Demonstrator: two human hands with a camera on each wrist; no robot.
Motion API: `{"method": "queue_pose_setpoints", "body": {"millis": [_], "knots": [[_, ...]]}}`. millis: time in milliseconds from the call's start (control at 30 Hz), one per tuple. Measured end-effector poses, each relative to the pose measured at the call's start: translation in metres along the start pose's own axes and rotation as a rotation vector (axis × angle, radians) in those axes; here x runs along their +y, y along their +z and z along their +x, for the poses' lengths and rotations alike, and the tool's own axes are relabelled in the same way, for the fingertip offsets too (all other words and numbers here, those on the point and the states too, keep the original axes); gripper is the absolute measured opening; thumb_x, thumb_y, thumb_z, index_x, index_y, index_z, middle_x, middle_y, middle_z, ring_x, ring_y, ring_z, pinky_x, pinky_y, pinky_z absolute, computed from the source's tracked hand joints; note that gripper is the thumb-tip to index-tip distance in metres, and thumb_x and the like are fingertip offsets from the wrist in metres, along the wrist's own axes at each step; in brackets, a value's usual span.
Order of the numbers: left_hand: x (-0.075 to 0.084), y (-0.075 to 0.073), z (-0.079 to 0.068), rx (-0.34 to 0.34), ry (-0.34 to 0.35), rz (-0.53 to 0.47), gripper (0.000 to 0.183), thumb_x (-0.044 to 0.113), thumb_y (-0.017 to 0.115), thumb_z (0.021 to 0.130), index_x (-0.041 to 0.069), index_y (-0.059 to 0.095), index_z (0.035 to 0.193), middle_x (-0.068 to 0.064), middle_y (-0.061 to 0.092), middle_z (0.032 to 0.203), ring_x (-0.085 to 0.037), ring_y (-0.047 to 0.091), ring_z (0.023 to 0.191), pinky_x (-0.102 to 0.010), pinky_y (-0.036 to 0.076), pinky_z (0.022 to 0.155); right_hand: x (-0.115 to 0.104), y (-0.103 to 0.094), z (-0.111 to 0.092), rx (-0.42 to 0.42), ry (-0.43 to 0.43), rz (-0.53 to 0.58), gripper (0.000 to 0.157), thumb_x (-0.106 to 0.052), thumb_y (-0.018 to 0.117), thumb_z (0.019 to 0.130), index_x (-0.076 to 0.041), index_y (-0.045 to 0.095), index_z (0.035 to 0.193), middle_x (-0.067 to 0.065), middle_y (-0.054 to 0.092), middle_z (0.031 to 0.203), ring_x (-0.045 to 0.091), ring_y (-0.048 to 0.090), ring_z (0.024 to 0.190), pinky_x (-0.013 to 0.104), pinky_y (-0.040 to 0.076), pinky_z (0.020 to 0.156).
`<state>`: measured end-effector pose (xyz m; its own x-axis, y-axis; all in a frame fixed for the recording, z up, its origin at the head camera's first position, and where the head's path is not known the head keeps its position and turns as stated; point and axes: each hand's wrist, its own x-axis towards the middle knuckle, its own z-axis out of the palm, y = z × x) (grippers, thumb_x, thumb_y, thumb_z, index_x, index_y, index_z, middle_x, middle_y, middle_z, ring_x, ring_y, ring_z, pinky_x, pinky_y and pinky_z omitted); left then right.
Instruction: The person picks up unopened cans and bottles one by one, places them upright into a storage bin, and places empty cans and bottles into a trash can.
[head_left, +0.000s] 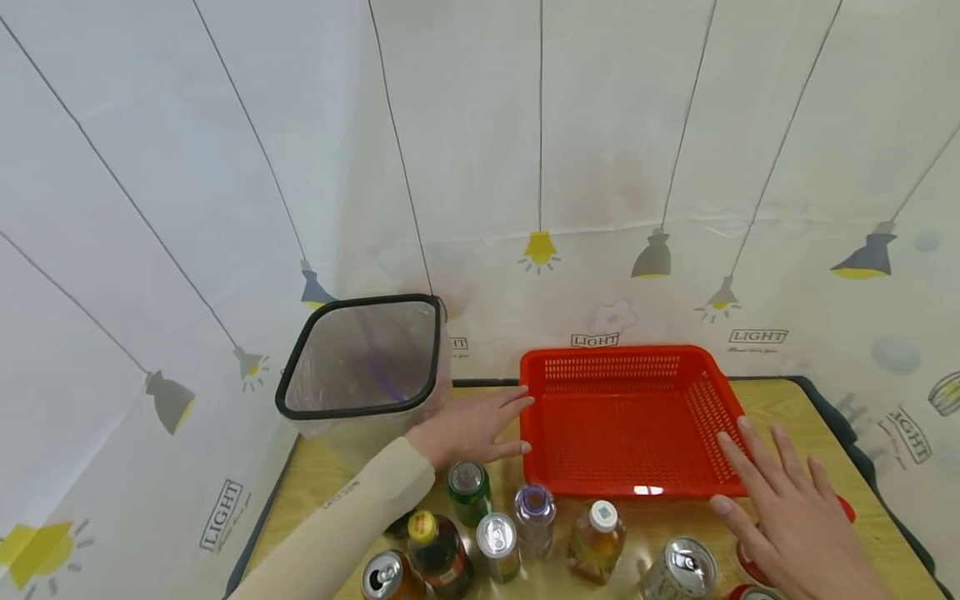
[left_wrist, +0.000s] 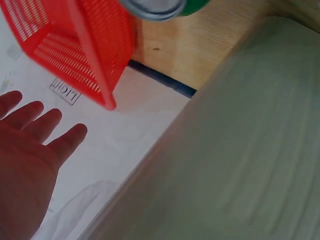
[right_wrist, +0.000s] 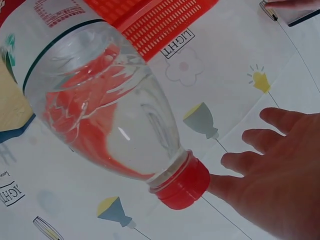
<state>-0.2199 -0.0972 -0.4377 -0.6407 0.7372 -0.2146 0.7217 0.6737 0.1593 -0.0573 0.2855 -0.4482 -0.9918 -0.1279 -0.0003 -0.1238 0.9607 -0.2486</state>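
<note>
The red basket (head_left: 622,442) stands at the back of the table (head_left: 772,404), close to the wall covering printed with hanging lamps (head_left: 540,247), and both of the person's hands are at its sides. The left hand (head_left: 472,427) stretches past the rectangular bin (head_left: 360,412), its fingers straight and parted, the tips at the basket's left rim. The right hand (head_left: 802,517) is at the basket's front right corner, fingers and thumb fanned wide, the fingertips over the right rim. Neither hand has hold of anything; whether either touches the rim cannot be told.

In front of the basket, drinks stand in a loose cluster. The green can (head_left: 468,496) is just beside the left hand, with the yellow-capped dark bottle (head_left: 438,554) and the orange can (head_left: 390,577) nearer the person. The silver-topped can (head_left: 497,540), the clear bottle with a blue-violet neck (head_left: 535,521) and the white-capped amber bottle (head_left: 597,540) follow to the right, then the pale can (head_left: 678,568). In the right wrist view, the clear bottle with a red cap (right_wrist: 125,120) fills the foreground, its cap meeting a fingertip in outline, though contact cannot be told
</note>
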Motion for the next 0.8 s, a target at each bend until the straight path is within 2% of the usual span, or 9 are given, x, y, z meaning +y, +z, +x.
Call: {"method": "queue_pose_setpoints", "body": {"millis": [100,200,333,500,600,700,800], "knots": [[0.000,0.013,0.000,0.018,0.033,0.059,0.076,0.057,0.050,0.104,0.013,0.032,0.164,-0.006,0.027,0.170,-0.023,0.032,0.153,-0.039,0.031,0.122,0.005,0.003,-0.005,0.011,-0.021,-0.008,0.084,-0.056,0.047,0.105,-0.003,0.019,0.165,0.022,-0.001,0.171,0.047,-0.019,0.153,0.061,-0.023,0.113],[-0.003,0.026,0.001,0.020,0.015,0.034,0.077,0.056,0.051,0.105,0.011,0.030,0.164,-0.008,0.027,0.170,-0.025,0.029,0.154,-0.043,0.028,0.123,0.010,0.005,-0.010,0.026,-0.046,-0.019,0.083,-0.053,0.050,0.106,-0.003,0.019,0.165,0.021,0.000,0.172,0.045,-0.018,0.154,0.052,-0.026,0.112],[-0.007,0.042,0.004,0.009,-0.012,0.002,0.082,0.058,0.049,0.105,0.008,0.024,0.165,-0.013,0.022,0.171,-0.028,0.022,0.157,-0.050,0.027,0.123,0.015,0.006,-0.016,0.118,-0.090,-0.019,0.084,-0.047,0.055,0.105,-0.006,0.015,0.166,0.018,0.001,0.173,0.040,-0.015,0.156,0.043,-0.026,0.114],[-0.010,0.056,0.012,0.018,-0.018,0.022,0.088,0.066,0.043,0.102,0.010,0.022,0.166,-0.012,0.016,0.173,-0.028,0.015,0.158,-0.057,0.021,0.124,0.019,0.005,-0.021,0.246,-0.113,-0.016,0.091,-0.044,0.062,0.101,-0.012,0.008,0.168,0.013,0.000,0.173,0.036,-0.010,0.158,0.047,-0.020,0.120],[-0.011,0.062,0.016,0.013,-0.034,0.025,0.090,0.070,0.040,0.101,0.010,0.021,0.166,-0.010,0.012,0.173,-0.027,0.011,0.159,-0.058,0.016,0.124,0.019,0.001,-0.021,0.297,-0.106,0.014,0.091,-0.042,0.064,0.100,-0.007,0.013,0.167,0.014,0.005,0.173,0.036,-0.005,0.159,0.049,-0.014,0.122],[-0.011,0.065,0.019,-0.004,-0.062,0.008,0.093,0.073,0.038,0.100,0.011,0.021,0.166,-0.009,0.009,0.174,-0.026,0.009,0.159,-0.059,0.013,0.124,0.022,-0.003,-0.023,0.362,-0.100,0.107,0.083,-0.034,0.065,0.101,0.000,0.022,0.163,0.019,0.015,0.171,0.036,0.002,0.159,0.051,-0.008,0.125],[-0.011,0.067,0.020,-0.010,-0.077,-0.009,0.095,0.074,0.038,0.098,0.010,0.021,0.166,-0.009,0.010,0.173,-0.027,0.009,0.159,-0.061,0.012,0.124,0.028,-0.007,-0.027,0.417,-0.047,0.183,0.077,-0.030,0.061,0.104,0.000,0.022,0.163,0.019,0.015,0.171,0.036,0.002,0.159,0.054,-0.006,0.125]]}}
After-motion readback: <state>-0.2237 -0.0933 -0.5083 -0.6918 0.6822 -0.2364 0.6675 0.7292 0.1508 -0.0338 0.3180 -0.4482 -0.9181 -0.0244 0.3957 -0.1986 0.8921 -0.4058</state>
